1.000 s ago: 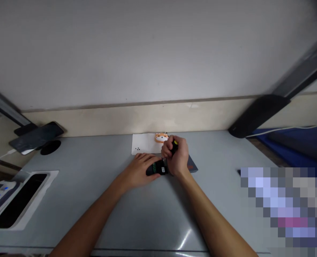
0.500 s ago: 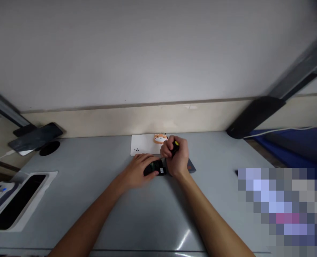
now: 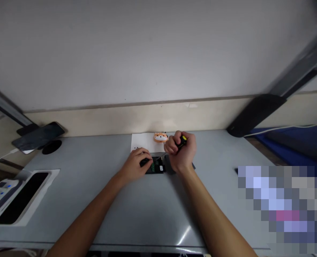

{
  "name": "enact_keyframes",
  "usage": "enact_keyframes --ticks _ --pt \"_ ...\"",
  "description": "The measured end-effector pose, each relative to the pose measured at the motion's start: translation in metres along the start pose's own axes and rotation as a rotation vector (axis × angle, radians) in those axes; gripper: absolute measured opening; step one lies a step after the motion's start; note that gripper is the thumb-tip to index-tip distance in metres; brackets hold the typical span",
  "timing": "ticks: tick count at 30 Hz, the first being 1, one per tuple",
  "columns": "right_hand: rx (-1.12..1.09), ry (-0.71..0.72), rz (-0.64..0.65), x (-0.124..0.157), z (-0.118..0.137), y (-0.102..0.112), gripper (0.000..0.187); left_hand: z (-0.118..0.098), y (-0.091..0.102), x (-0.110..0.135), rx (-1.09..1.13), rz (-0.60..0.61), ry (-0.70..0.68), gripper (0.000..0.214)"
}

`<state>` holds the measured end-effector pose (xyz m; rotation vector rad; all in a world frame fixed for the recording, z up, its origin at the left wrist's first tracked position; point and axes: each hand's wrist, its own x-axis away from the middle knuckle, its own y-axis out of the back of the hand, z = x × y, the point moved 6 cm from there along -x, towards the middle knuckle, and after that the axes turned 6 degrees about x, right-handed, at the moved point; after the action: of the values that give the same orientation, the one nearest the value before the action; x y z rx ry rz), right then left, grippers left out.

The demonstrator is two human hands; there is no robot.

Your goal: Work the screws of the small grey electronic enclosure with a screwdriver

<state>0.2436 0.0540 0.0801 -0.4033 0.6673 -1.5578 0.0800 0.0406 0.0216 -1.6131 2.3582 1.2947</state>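
Observation:
A flat black device with an exposed green circuit board (image 3: 156,169) and a small white label lies on the grey table. My left hand (image 3: 137,164) is closed on its left end, thumb and fingers pinched around a dark part there; the fingers hide that end. In my right hand (image 3: 181,150), a fist wraps the black-and-yellow handle of a screwdriver (image 3: 184,139). Its thin shaft slants down left toward the board; whether the tip touches it, I cannot tell. Beneath the right hand sits a dark grey flat piece (image 3: 169,165), mostly covered.
Behind the hands lies a white sheet (image 3: 145,139) with tiny dark bits and an orange animal-face case (image 3: 161,137). On the left are a phone on a stand (image 3: 39,137), another phone (image 3: 23,198) and a power strip (image 3: 3,196). A black cylinder (image 3: 255,116) stands back right.
My left hand has drawn back left, uncovering more of the circuit board. My right hand has shifted slightly right with the screwdriver, and its shaft now shows.

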Motion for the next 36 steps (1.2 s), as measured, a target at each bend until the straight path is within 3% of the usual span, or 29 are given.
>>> enact_keyframes --ticks 7,15,20,24,28,36 --pt "-0.019 0.02 -0.031 -0.003 0.002 0.007 0.036 0.003 0.014 -0.013 -0.258 -0.094 0.027 0.013" --pt "-0.002 0.03 -0.068 -0.007 -0.007 0.013 0.033 0.015 -0.001 -0.066 -0.571 0.183 0.035 0.017" --pt "-0.027 0.028 -0.07 -0.007 -0.007 0.014 0.034 0.016 -0.012 -0.076 -0.599 0.248 -0.001 0.015" --pt "-0.048 0.024 -0.039 -0.006 -0.009 0.011 0.034 0.014 -0.015 -0.075 -0.609 0.24 -0.008 0.016" --pt "-0.05 0.014 -0.001 -0.004 -0.015 0.006 0.035 0.012 -0.004 -0.065 -0.597 0.185 0.026 0.02" --pt "-0.043 0.072 0.105 0.009 -0.034 -0.021 0.034 0.023 0.032 0.005 -0.276 0.016 0.115 0.022"
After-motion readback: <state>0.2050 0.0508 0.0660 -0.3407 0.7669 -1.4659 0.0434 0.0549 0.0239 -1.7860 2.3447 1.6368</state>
